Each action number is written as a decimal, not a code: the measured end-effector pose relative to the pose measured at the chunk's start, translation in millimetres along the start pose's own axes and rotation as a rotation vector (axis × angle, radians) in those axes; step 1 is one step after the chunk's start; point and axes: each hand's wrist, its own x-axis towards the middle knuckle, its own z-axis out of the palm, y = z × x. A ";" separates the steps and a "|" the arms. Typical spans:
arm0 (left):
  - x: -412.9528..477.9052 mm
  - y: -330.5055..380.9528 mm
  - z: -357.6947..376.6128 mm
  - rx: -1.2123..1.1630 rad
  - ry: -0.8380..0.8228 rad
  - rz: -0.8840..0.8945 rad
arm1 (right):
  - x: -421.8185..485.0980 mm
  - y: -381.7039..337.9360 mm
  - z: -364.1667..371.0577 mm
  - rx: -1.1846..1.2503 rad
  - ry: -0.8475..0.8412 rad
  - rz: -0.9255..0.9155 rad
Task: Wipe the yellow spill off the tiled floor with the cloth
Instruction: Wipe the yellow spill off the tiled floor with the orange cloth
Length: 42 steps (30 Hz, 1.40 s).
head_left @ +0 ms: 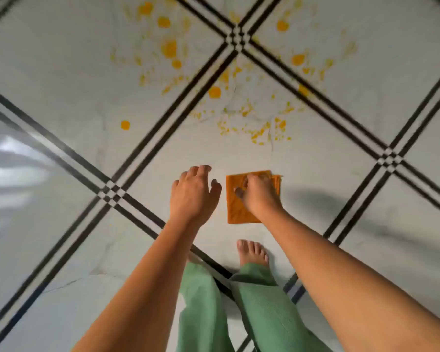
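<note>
A yellow spill point(215, 92) lies in drops and smears across the white tiled floor point(61, 72), spread over the upper middle of the head view. A folded orange cloth point(235, 209) lies flat on the floor below the spill. My right hand point(258, 196) rests on top of the cloth with its fingers curled onto it. Just to the left of the cloth, my left hand point(193, 193) hovers with the fingers spread and nothing in it. The cloth is apart from the nearest spill marks.
Black double lines point(142, 146) cross the tiles diagonally. My bare foot point(253, 252) and green trouser legs point(264, 313) stand just behind the cloth. A lone yellow drop point(125, 125) sits to the left of the main spill.
</note>
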 end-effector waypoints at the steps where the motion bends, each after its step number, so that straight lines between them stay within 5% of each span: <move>1: 15.1 -11.7 23.5 0.001 -0.010 -0.001 | 17.3 4.9 24.4 0.005 -0.029 0.035; 7: 87.0 -73.7 116.9 0.001 0.097 0.054 | 74.5 33.3 117.4 0.113 0.147 0.068; 14: 127.8 -109.4 106.0 -0.033 0.325 0.136 | 118.7 3.4 92.6 0.486 0.499 0.040; 19: 170.8 -140.2 80.1 -0.025 0.470 0.096 | 172.9 -72.1 68.0 0.618 0.496 -0.247; 25: 183.3 -175.0 67.5 -0.068 0.589 -0.083 | 199.5 -70.1 92.2 -0.320 0.380 -0.498; 27: 177.6 -189.0 66.9 -0.091 0.626 -0.181 | 204.7 -55.4 93.8 -0.464 0.353 -0.561; 37: 176.6 -276.0 57.7 -0.041 0.614 -0.413 | 224.8 -136.5 130.5 -0.523 0.373 -0.891; 42: 180.2 -287.6 58.2 0.017 0.570 -0.446 | 271.3 -223.8 121.8 -0.561 0.345 -0.868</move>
